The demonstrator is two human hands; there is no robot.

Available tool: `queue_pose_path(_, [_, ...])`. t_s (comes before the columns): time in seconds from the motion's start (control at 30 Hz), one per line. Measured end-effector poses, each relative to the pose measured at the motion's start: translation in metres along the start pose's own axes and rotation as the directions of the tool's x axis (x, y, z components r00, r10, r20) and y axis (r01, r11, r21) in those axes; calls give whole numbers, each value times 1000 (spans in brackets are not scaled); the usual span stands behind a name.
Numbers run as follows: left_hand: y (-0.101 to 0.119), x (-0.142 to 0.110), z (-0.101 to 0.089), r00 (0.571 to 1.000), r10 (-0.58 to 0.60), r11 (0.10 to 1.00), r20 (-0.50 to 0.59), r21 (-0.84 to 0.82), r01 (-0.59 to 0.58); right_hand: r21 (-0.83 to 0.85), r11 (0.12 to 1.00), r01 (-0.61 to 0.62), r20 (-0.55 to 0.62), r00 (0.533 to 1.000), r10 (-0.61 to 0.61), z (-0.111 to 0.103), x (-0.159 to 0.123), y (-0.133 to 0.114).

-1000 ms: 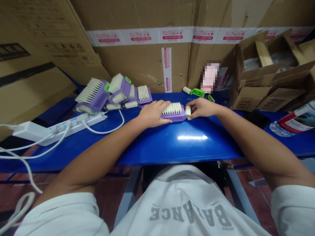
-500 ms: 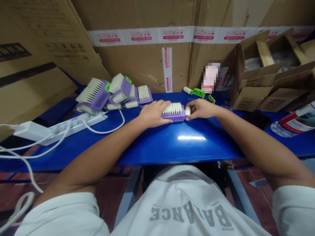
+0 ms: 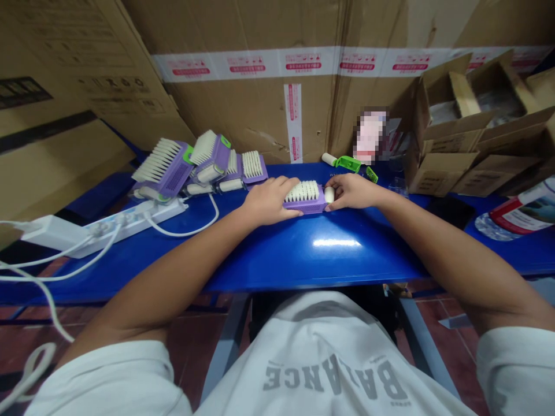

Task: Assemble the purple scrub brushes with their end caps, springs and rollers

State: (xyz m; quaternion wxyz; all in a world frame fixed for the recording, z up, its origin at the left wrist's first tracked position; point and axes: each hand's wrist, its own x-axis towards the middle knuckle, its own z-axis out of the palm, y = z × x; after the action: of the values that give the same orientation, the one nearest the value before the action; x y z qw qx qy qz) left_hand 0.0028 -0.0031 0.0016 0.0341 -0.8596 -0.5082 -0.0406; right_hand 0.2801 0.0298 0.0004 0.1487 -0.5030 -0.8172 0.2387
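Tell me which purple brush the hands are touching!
The purple brush between the left hand and right hand, bristles up; the other brushes sit heaped off to the left, untouched.

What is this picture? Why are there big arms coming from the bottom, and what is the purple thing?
This picture comes from a small camera worn on a person's head, so you see what that person sees. That is why their arms come up from the bottom, and why you can see the front of their white shirt. There is no machine here, just two bare hands.

The left hand holds a purple brush with white bristles. The right hand holds a small white roller at the end of that brush.

Everything sits on a blue table. Nearby are more purple brushes, a white power strip and cardboard boxes.
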Motion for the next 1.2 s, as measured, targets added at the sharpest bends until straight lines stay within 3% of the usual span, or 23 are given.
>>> queue_pose_path(0.93, [-1,0,1,1000,16,1000,-5,4,-16,17,999,32,15,999,-33,-3,-1,1])
queue_pose_path(1.07, [-1,-1,1,1000,17,1000,-10,8,-17,-37,999,-5,57,998,7,-7,-4,-4])
queue_pose_path(1.2, [0,-1,0,1000,17,1000,-4,6,-17,-97,995,-24,27,999,26,-8,-8,-10])
